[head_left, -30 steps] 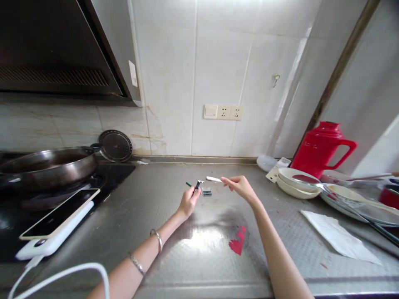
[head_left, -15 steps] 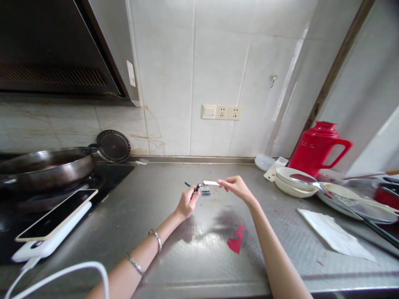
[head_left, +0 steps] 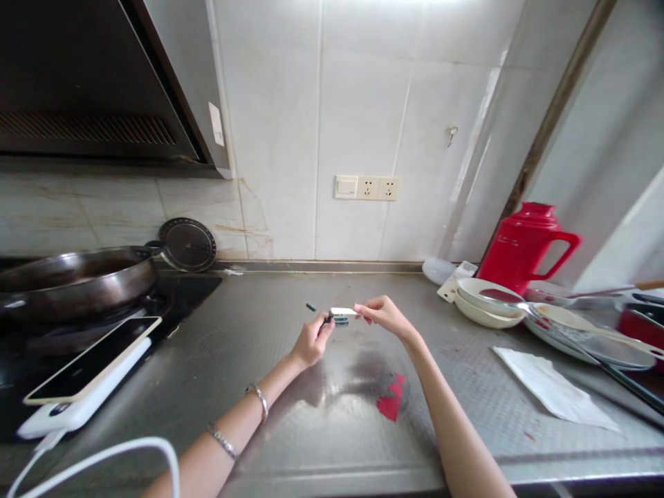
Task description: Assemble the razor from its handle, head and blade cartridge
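Over the middle of the counter, my left hand is closed on a small black object, mostly hidden by the fingers. My right hand pinches the right end of a slim white stick-like piece. The left end of this piece meets the tip of the black object; whether it sits inside it I cannot tell. Just behind and below them lies a small dark green-and-clear item, partly covered. A short dark green stick is on the counter left of my left hand.
A steel pan stands on the stove at left, with a phone on a white power bank and its cable in front. At right are a red thermos, stacked bowls and a white paper.
My right hand has moved left, bringing the white piece up against the black object in my left hand. The left hand has stayed nearly in place.
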The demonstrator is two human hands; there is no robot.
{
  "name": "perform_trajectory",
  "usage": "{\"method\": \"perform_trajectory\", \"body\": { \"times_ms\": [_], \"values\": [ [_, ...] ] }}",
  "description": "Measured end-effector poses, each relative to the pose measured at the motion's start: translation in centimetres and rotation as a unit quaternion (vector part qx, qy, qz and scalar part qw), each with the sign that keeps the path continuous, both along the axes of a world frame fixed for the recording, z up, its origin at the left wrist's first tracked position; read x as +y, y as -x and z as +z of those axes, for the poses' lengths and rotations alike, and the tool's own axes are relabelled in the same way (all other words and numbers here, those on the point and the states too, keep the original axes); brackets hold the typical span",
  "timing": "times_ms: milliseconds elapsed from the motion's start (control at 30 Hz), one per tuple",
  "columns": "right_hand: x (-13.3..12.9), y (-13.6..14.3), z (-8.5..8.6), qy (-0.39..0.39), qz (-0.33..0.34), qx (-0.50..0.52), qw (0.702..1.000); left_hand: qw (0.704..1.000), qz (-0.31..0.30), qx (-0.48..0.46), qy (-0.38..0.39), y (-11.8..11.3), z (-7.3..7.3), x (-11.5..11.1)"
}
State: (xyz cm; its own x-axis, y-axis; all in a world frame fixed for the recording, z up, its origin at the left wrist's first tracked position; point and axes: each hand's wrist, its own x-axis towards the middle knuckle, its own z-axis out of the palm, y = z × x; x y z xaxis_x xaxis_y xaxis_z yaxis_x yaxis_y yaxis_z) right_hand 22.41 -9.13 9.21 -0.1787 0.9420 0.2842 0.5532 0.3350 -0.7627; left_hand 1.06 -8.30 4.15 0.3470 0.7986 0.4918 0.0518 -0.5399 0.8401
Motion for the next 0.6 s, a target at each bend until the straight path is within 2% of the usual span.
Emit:
{"method": "perform_trajectory", "body": {
  "times_ms": [100, 233, 467, 600],
  "values": [
    [0.1, -0.6, -0.1, 0.018, 0.021, 0.013, 1.000, 1.000, 0.003, -0.002, -0.010, 0.1, -0.1, -0.1],
    [0.0, -1.4, -0.1, 0.011, -0.005, 0.029, 1.000, 0.998, 0.010, 0.007, -0.066, 0.0, -0.4, 0.2],
    [0.2, -0.1, -0.2, -0.004, 0.005, 0.033, 0.999, 0.996, 0.012, 0.024, -0.090, 0.0, -0.6, 0.3],
    [0.4, -1.6, -0.6, 0.009, -0.049, -0.007, 0.999, 0.996, 0.036, -0.015, -0.080, 0.3, -0.1, 0.2]
  ]
}}
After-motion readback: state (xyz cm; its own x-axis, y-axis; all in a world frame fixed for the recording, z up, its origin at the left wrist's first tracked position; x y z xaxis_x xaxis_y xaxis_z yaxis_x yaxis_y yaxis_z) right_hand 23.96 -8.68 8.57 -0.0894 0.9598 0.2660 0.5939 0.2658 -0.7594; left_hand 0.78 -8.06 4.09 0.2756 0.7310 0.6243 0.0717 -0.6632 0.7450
